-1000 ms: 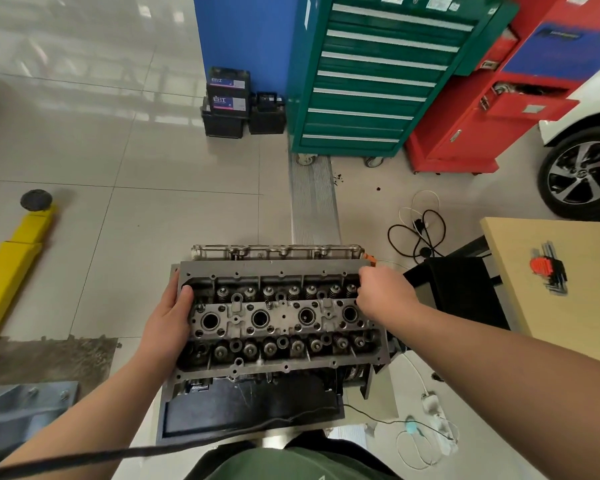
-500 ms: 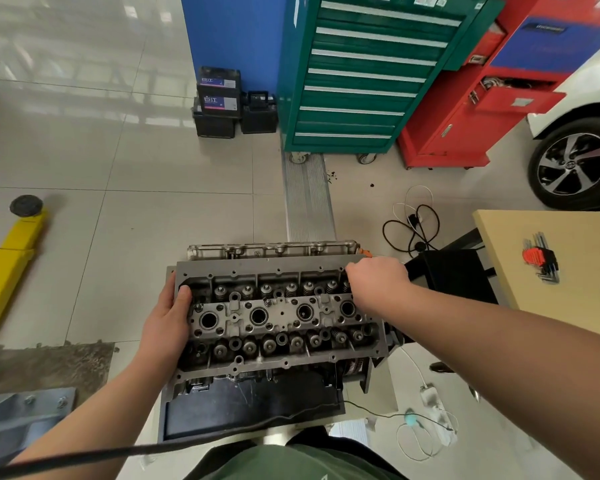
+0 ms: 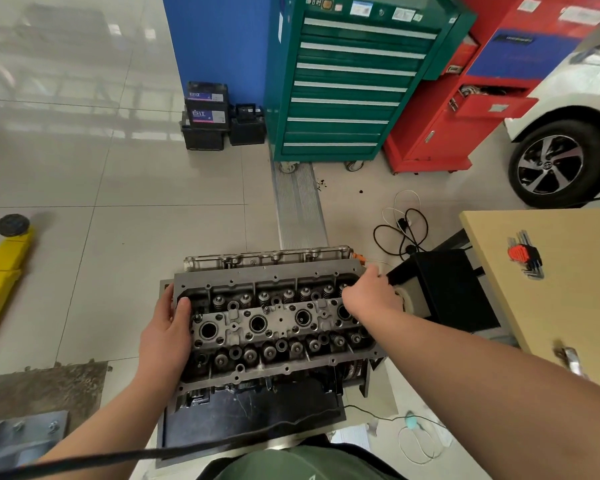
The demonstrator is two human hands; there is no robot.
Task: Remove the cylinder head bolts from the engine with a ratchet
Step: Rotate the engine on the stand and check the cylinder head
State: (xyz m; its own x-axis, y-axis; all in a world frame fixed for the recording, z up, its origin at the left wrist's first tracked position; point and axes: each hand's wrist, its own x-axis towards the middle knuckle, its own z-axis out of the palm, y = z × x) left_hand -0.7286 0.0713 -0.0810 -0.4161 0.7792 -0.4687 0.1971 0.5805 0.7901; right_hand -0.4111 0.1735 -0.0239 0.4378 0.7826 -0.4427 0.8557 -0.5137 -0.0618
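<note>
Head view: left hand (image 3: 168, 332) grips the cylinder head (image 3: 274, 323) at its left end, right hand (image 3: 373, 297) curled over its right end.

Glossy pale grey tiled floor (image 3: 84, 161), reflecting overhead light, crossed by a ribbed metal floor strip (image 3: 300, 209) that runs to a green steel tool cabinet on castors (image 3: 347, 88); blue panel wall (image 3: 219, 39) behind, with black car batteries (image 3: 207, 116) stacked at its foot. Red metal tool cabinet (image 3: 465, 98) just beside the green one; white car with alloy wheel (image 3: 551, 164) at far right. Light wooden tabletop (image 3: 575, 306) bearing a red-holdered hex key set (image 3: 523, 256); yellow lift arm with black round pad (image 3: 4, 265) at left; tangled black and white cables (image 3: 402, 230) on the floor.
</note>
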